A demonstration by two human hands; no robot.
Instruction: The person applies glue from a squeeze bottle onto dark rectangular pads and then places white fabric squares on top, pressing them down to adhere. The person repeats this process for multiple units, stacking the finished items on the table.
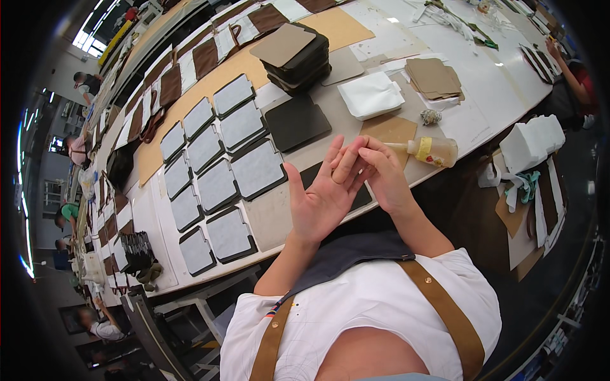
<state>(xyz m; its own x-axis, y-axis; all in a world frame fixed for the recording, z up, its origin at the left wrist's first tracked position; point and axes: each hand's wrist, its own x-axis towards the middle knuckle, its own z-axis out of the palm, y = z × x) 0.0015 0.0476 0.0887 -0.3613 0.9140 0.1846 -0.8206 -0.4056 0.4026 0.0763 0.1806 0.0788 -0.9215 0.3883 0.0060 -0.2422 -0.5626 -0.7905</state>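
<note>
My left hand (327, 190) is raised over the table's near edge, palm up, its thumb and fingers spread, and it holds nothing. My right hand (387, 178) meets it from the right, fingers closed around the left hand's fingertips. Just beyond them lies a plain black panel (297, 122), and a second dark panel (361, 198) is partly hidden under my hands. A squeeze bottle (434, 152) with a yellow label rests on its side by my right hand, nozzle toward it. To the left, several black panels topped with pale grey sheets (257, 174) are laid out in rows.
A tall stack of black panels (295, 71) carries a brown board (283, 44). White paper (370, 95), tan card pieces (434, 79) and a crumpled grey lump (430, 117) sit farther right. Brown strips (205, 58) line the far side. Other people work at left and far right.
</note>
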